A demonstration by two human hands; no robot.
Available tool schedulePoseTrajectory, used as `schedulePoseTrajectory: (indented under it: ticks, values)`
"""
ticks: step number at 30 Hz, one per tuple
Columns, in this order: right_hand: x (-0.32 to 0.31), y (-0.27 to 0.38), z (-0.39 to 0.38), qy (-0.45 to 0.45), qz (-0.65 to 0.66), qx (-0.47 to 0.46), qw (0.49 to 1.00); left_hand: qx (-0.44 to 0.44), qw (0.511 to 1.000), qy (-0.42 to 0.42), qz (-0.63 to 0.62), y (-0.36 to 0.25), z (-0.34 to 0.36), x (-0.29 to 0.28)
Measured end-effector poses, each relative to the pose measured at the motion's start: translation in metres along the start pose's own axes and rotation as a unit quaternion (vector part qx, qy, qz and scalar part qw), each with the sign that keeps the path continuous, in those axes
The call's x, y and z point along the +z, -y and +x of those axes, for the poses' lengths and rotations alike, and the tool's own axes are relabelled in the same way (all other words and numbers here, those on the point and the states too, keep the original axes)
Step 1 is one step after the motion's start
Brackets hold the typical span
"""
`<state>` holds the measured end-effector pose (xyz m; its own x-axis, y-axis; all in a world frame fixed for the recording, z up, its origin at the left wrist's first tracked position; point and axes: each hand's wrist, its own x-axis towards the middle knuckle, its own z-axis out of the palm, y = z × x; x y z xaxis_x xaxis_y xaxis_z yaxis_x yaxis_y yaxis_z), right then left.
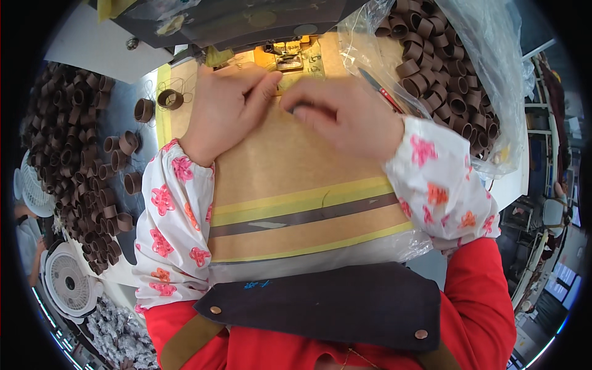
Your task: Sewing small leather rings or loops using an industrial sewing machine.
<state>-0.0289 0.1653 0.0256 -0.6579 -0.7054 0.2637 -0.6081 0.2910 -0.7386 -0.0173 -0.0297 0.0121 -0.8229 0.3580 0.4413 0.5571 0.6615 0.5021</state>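
My left hand (pixel 231 102) is bent at the machine's lit work area, thumb pointing right and fingers closed. What it holds, if anything, is hidden under it. Beside it my right hand (pixel 348 114), smeared by motion, has its fingers curled together around something small and dark that I cannot make out. Just beyond both hands is the metal foot (pixel 288 61) of what looks like a sewing machine (pixel 246 23), under a yellow light. A brown ring-shaped band (pixel 170 98) with loose threads lies left of my left hand.
Brown bands (pixel 68 135) are heaped at the left, and more bands (pixel 453 86) lie in a clear plastic bag (pixel 493 55) at the right. A red-handled pointed tool (pixel 381 89) rests beside my right hand. Yellow and dark tape strips (pixel 302 216) cross the tan work surface (pixel 277 160).
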Motion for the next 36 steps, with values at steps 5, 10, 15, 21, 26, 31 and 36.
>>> schedulePoseTrajectory:
  ticks: [5, 10, 15, 21, 26, 31, 36]
  values:
    - [-0.01, -0.022, 0.016, -0.028, -0.012, 0.043, 0.999, -0.12, 0.991, 0.004, -0.063, -0.008, -0.001, -0.003]
    - [0.001, -0.033, 0.018, -0.129, 0.018, -0.006, 0.991, -0.121, 0.991, -0.054, -0.007, -0.006, -0.003, 0.008]
    - [-0.001, -0.029, 0.024, -0.135, -0.011, 0.028, 0.99, -0.205, 0.977, -0.058, -0.015, -0.009, 0.006, 0.011]
    - [0.0, -0.034, 0.025, -0.139, -0.036, 0.009, 0.99, -0.216, 0.973, -0.066, -0.039, -0.006, 0.009, 0.015]
    - [0.001, -0.031, 0.026, -0.146, -0.06, -0.004, 0.987, -0.207, 0.976, -0.064, -0.025, -0.001, 0.008, 0.015]
    - [0.0, -0.031, 0.027, -0.146, -0.119, 0.016, 0.982, -0.191, 0.98, -0.058, 0.004, 0.0, 0.009, 0.016]
    - [-0.002, -0.026, 0.026, -0.141, -0.158, 0.041, 0.977, -0.182, 0.982, -0.049, 0.012, -0.001, 0.011, 0.014]
